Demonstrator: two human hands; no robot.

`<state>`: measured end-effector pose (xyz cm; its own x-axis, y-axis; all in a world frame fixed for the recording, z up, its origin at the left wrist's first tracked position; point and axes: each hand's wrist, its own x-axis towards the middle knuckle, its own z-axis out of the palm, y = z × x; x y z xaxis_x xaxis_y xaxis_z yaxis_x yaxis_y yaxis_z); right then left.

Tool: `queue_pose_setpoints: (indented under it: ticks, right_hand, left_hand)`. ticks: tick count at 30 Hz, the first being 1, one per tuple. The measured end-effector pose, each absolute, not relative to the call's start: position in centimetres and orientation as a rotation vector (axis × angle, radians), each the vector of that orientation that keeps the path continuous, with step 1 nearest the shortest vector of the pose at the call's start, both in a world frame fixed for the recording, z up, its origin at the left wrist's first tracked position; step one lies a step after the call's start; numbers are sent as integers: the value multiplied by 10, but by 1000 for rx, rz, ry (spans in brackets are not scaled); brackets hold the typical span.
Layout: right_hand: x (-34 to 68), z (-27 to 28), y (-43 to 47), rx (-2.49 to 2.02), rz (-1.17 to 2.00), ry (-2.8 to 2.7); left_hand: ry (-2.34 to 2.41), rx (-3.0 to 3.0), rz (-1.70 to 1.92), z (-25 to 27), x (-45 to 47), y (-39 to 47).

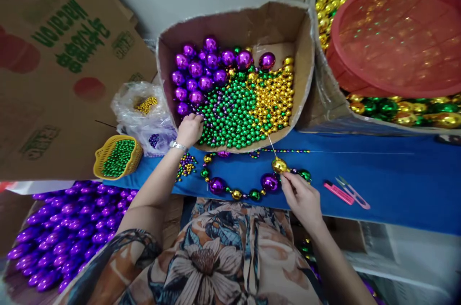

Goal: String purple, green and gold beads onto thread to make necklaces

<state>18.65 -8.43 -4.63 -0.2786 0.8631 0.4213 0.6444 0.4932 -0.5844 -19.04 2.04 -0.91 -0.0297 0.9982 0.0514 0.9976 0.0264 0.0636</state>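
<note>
My left hand (190, 128) reaches over the near left side of a cardboard box (308, 69), among small beads beside the large purple beads (196, 69). Its fingers are curled together; what they hold, if anything, is hidden. Small green beads (234, 117) and gold beads (275, 98) fill the rest of the box. My right hand (302, 197) pinches a large gold bead (279, 165), from which a thin needle or wire (272, 146) points up to the box's rim. A bead strand (236, 194) of purple, gold and green curves along the blue table toward this hand.
A pink cutter (339, 193) and thread snips (355, 194) lie on the blue cloth (403, 180) at right. A yellow basket (135, 158) of green beads stands left. A red basket (336, 50) rests in a bead-filled box; purple beads (72, 228) fill another container lower left.
</note>
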Motion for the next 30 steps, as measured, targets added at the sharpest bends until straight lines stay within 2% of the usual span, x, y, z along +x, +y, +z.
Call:
queue_pose_setpoints:
  ticks: [5,10,13,18,25,28,30]
  right_hand:
    - [184,-46,-84,-1234,402,-2027]
    - [186,-47,-86,-1243,425,-2024]
    - [186,-47,-86,-1246,428,-2015]
    - [183,-45,-86,-1246,443,-2019]
    - [182,-47,-86,-1240,461,-2033]
    - [180,-45,-86,-1214,460,-2031]
    - [178,-44,-87,-1199,449,-2031]
  left_hand:
    - [1902,2132,607,-14,-173,20]
    - [1975,1894,885,-8,-186,22]
    - [2029,1900,800,-6,-193,20]
    - [1916,2075,420,-6,-189,10]
    - [1915,2270,78,-13,-185,-2]
    - [1935,2244,152,-15,-184,-2]
    - [1910,2100,438,-12,-178,-1]
